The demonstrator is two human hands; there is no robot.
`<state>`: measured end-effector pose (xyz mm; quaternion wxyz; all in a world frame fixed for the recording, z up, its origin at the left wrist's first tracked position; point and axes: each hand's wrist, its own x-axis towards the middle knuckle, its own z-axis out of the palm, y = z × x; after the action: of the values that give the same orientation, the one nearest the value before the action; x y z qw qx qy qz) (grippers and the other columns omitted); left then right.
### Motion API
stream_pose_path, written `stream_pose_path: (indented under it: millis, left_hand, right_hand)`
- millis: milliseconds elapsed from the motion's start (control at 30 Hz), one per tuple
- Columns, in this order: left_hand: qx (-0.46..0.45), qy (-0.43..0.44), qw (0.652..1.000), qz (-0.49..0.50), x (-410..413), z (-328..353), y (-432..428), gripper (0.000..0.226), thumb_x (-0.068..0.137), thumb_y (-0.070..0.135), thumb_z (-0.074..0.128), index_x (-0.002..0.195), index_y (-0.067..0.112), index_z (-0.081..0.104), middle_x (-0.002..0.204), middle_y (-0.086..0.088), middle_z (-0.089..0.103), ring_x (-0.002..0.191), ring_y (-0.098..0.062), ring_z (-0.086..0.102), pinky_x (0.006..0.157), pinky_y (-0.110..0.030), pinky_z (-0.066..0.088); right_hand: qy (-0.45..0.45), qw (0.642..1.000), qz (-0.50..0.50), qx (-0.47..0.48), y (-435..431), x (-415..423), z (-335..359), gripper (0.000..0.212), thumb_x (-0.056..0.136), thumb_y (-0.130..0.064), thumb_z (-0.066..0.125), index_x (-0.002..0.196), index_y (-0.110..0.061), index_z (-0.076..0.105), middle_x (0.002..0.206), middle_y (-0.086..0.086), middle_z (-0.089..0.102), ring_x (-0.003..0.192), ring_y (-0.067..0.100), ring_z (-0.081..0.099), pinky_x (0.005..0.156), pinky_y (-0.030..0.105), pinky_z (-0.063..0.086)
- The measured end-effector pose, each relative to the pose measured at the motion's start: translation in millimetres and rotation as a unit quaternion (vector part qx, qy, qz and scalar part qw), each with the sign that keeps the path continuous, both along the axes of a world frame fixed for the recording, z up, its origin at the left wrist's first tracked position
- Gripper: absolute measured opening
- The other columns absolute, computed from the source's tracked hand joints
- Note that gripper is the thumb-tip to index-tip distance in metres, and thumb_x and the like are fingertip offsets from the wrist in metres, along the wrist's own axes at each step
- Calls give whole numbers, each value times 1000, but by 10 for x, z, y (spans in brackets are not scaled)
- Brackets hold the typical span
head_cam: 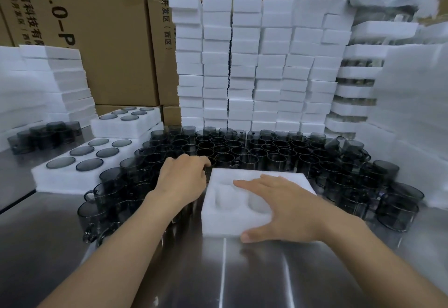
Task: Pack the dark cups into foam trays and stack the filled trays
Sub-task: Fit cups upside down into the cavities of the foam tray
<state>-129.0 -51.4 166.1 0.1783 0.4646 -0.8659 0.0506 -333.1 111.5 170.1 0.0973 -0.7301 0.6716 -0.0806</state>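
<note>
Foam tray [215, 223] before cups [266, 149]; filled trays [63, 181] left; foam stacks [244, 65] behind.

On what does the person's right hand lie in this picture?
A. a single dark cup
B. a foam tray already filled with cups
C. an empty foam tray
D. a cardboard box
C: the right hand lies flat, fingers straight, on the foam tray in front of the person, and the tray's visible round pockets are bare.

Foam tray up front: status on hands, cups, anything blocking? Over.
Right hand flat on empty foam tray. Left hand curled on a cup beside it. Loose cups crowd tray's left and far sides.
</note>
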Motion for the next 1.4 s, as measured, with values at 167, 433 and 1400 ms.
stream_pose_path:
  millis: [167,433,1400]
  left_hand:
    - [-17,-25,1000,-4,-62,-5,43,37,105,19,50,137,31,64,122,5,71,122,-26,57,91,-43,42]
    - [-53,13,998,24,-129,18,73,28,100,13,58,110,31,76,100,8,73,108,-21,60,83,-35,39]
    - [65,490,834,-243,-248,244,308,22,99,14,75,102,35,78,103,23,78,104,1,71,83,-19,55]
  right_hand:
    - [-5,999,-14,-32,-42,-39,-36,115,60,-97,65,153,-71,3,168,-21,30,156,8,24,124,37,28]
    - [13,999,-8,-35,-46,-42,-39,114,61,-99,61,154,-70,3,159,-24,36,146,11,39,117,38,38]
    - [-181,893,-120,-396,-140,-84,-3,53,88,-82,52,129,-49,54,103,-25,66,104,-3,63,87,33,53]
